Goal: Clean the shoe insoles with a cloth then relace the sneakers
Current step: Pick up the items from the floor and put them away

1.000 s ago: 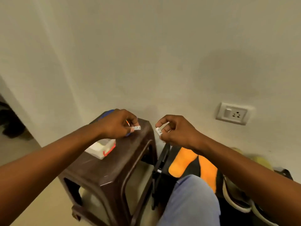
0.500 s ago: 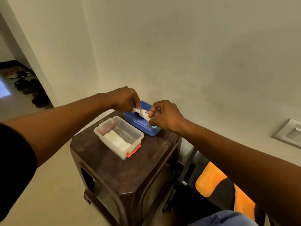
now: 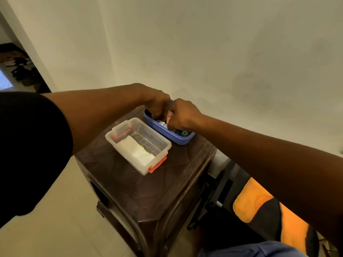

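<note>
Both hands meet over a blue box (image 3: 181, 140) at the far end of a dark brown plastic stool (image 3: 159, 184). My left hand (image 3: 157, 104) and my right hand (image 3: 182, 115) have curled fingers around a small white printed tube (image 3: 163, 124), held low inside the box. A small green ring (image 3: 184, 133) lies in the box's near corner. Beside it stands a clear plastic container (image 3: 163, 145) with red clips, holding a white folded cloth (image 3: 137, 151). No sneakers or insoles show.
The stool stands against a plain wall. An orange and black fabric item (image 3: 259, 206) lies on the floor at the right, by a dark metal frame (image 3: 220, 190). Shoes (image 3: 22, 71) sit in the doorway at far left. My blue-clad knee (image 3: 259, 250) is at the bottom.
The view swung left and down onto the stool. My hands, apart with a white piece in each a second ago, came together and lowered the white tube into the blue box.
</note>
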A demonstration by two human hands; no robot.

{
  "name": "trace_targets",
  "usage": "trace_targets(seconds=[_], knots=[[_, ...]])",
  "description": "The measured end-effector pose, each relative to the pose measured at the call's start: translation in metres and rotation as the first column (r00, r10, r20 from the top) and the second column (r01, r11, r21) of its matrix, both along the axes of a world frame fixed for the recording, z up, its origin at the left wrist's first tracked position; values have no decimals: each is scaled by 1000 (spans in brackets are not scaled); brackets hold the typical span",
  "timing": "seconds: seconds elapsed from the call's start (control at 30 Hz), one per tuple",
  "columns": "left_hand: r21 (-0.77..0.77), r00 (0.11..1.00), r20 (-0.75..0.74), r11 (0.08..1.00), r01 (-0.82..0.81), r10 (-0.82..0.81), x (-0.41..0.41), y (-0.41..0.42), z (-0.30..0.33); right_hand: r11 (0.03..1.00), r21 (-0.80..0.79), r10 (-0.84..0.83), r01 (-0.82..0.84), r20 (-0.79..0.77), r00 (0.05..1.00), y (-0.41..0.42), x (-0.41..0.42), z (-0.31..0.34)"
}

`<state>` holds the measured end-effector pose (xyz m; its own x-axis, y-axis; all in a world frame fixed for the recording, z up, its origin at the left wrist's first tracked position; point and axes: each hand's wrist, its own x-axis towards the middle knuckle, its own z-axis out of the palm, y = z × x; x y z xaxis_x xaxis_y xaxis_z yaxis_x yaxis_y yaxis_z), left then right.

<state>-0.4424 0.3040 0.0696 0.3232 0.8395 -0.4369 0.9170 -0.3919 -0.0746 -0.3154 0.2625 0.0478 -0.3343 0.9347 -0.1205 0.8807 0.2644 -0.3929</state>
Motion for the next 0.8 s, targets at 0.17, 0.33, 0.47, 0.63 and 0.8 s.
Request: trace_targets(seconds=[0.17, 0.33, 0.47, 0.63, 0.8], knots=[[-27, 983, -154, 995, 95, -98, 10, 3, -5, 999, -49, 4, -2, 42, 999, 5, -2, 0], [-174, 943, -272, 974, 148, -192, 10, 8, -9, 994, -106, 37, -26, 101, 994, 7, -3, 2], [-150, 965, -204, 979, 138, -167, 8, 8, -7, 989, -140, 78, -54, 165, 983, 11, -6, 2], [-159, 989, -144, 987, 8, -32, 7, 7, -9, 978, -174, 156, -116, 237, 959, 13, -4, 2], [-108, 990, -132, 994, 30, -45, 10, -5, -3, 977, -176, 165, -119, 273, 948, 11, -1, 5]])
